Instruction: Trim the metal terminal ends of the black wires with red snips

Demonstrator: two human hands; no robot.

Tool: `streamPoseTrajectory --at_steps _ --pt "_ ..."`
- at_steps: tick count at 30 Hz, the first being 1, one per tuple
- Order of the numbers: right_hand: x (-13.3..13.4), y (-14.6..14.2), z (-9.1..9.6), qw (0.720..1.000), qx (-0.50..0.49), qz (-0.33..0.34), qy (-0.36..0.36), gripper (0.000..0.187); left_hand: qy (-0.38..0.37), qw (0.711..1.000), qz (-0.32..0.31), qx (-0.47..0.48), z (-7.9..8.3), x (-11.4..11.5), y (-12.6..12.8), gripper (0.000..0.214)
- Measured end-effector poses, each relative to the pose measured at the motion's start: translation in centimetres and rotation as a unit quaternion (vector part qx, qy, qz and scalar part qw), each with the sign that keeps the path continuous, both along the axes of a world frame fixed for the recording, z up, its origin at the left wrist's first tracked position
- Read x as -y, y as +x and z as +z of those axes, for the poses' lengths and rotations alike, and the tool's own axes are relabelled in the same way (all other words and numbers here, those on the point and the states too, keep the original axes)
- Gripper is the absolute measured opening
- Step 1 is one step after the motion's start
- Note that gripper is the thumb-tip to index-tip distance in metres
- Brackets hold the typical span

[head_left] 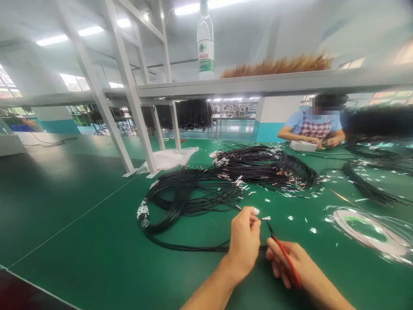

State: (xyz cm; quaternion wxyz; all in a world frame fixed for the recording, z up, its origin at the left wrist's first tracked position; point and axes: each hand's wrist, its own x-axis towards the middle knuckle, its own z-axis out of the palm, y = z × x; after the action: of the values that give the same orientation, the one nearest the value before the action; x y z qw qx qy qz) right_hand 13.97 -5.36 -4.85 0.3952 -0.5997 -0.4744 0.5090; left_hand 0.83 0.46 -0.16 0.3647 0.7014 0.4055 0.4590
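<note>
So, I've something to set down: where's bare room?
Bare green tabletop lies left of the looped black cables, nearer than the pale shelf legs. Crowded: beyond the left hand, with heaped cables and white scraps; at right, a flat white ring.

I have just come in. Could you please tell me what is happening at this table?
One person's left hand pinches a thin wire, while the right hand holds a red-handled tool, its tips close to the wire's end; contact is unclear. Looped black cables lie on the green tabletop, with small white scraps scattered about. Across from them, a co-worker has both hands near a white box.
</note>
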Motion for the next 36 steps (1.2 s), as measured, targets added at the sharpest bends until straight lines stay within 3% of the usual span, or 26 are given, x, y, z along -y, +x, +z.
streamPoseTrajectory --at_steps 16,26,36 --pt "0.3 -0.4 0.2 0.999 -0.036 0.002 -0.015 0.059 0.058 0.996 0.001 -0.064 -0.7 0.4 0.2 0.022" --pt "0.3 -0.7 1.5 0.999 -0.024 -0.004 -0.034 0.069 0.078 0.995 -0.001 -0.069 -1.1 0.3 0.2 0.023" --pt "0.2 -0.5 1.0 0.999 -0.034 0.015 -0.035 0.069 0.088 0.992 -0.004 -0.086 -0.9 0.4 0.2 0.023"
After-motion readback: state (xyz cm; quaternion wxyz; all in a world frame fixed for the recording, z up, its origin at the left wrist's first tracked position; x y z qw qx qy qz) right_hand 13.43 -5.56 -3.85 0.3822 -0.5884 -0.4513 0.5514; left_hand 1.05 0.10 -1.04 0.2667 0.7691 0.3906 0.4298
